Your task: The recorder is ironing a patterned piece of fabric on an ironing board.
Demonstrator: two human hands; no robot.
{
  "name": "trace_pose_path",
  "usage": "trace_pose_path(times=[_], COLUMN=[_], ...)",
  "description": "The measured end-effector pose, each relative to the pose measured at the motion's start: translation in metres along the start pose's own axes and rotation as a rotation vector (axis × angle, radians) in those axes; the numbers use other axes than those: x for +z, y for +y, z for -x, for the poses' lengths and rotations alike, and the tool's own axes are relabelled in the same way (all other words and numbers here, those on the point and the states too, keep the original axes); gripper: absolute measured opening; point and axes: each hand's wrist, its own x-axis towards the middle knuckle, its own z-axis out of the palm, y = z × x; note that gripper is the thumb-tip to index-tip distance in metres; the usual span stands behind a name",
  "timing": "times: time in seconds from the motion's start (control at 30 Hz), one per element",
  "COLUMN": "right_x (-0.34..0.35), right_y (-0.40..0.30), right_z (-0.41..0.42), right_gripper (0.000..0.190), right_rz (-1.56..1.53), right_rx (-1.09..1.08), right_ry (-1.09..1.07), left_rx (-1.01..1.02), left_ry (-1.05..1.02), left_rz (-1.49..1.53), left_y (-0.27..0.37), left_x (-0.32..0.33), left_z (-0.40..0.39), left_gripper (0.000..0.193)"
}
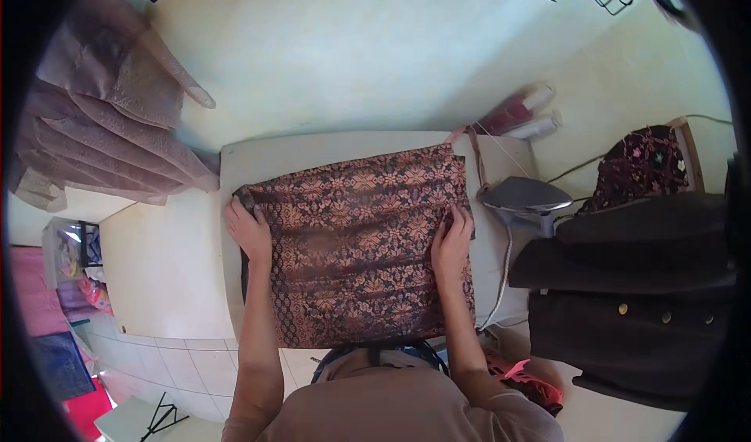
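Observation:
A folded brocade cloth [352, 248] with copper-coloured floral motifs on a dark ground lies across the pale covered board [276, 160] in front of me. My left hand [251, 225] grips its far left corner, thumb on top and fingers around the outer edge. At the right side, my right hand [452, 239] has its fingers curled on the fabric, pinching some of it near the edge. Just right of the cloth, a grey clothes iron [525, 195] rests at the board's right end, touching neither hand.
Dark garments with gold-coloured buttons [623, 309] hang at the right. A mauve sheer garment [117, 113] hangs at the left, over a pale tabletop [164, 272]. A twisted white cord [503, 283] runs down the board's right side. Wrapped rolls [516, 110] lean against the wall.

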Motion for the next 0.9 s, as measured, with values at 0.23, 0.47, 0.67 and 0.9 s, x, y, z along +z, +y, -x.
trace_pose_path(times=[0.23, 0.47, 0.67, 0.9], right_x=[-0.056, -0.052, -0.084, -0.04], right_y=[0.019, 0.049, 0.057, -0.039], right_z=[0.062, 0.065, 0.03, -0.007], right_gripper=[0.035, 0.022, 0.022, 0.035], right_rz=[0.345, 0.219, 0.32, 0.036], right_rx=[0.417, 0.42, 0.274, -0.063], right_ry=[-0.18, -0.144, -0.268, -0.217], left_rx=[0.365, 0.461, 0.445, 0.425], left_ry=[-0.094, -0.457, -0.513, -0.462], left_rz=[-0.082, -0.164, -0.18, -0.148], left_y=[0.084, 0.113, 0.12, 0.117], left_x=[-0.014, 0.016, 0.016, 0.014], left_z=[0.071, 0.109, 0.106, 0.099], left_gripper=[0.061, 0.061, 0.062, 0.062])
